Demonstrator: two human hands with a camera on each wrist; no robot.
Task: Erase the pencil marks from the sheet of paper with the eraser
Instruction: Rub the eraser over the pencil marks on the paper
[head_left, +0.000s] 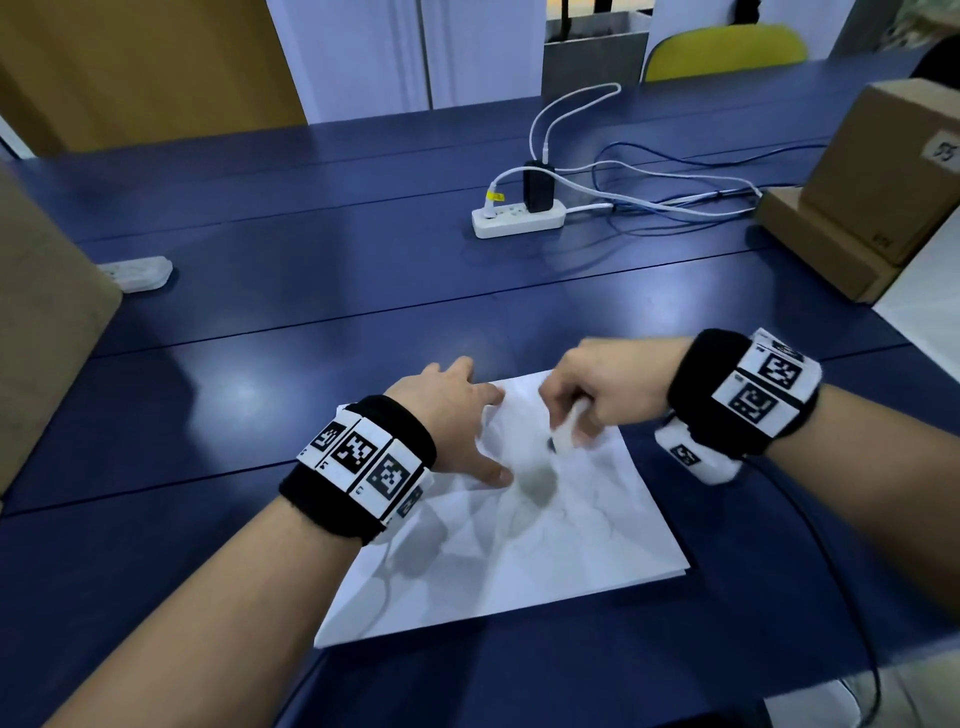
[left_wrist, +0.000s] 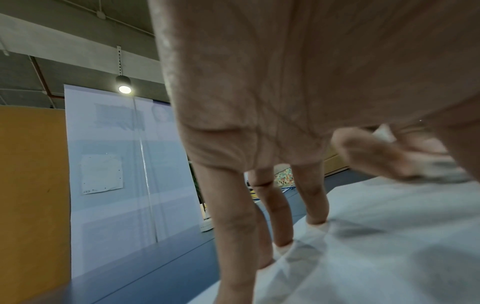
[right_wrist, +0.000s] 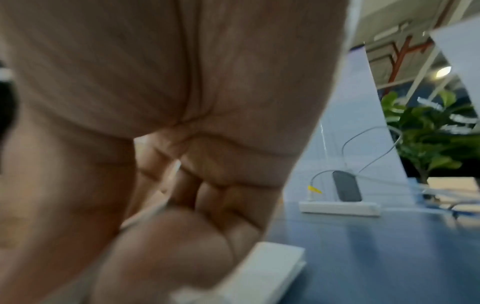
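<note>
A white sheet of paper (head_left: 545, 540) lies creased on the blue table (head_left: 311, 291), with a grey smudge of pencil marks (head_left: 537, 480) near its middle. My left hand (head_left: 457, 415) rests spread on the sheet's far left part, its straight fingers (left_wrist: 314, 197) pressing the paper (left_wrist: 389, 236) down. My right hand (head_left: 587, 395), blurred by motion, grips a white eraser (head_left: 566, 431) whose lower end touches the sheet just right of the smudge. In the right wrist view the curled fingers (right_wrist: 226, 205) hide most of the eraser.
A white power strip (head_left: 517, 218) with a black charger and loose cables lies farther back. Cardboard boxes (head_left: 878, 171) stand at the right, another box (head_left: 41, 322) at the left edge. A second white strip (head_left: 137, 270) lies at far left.
</note>
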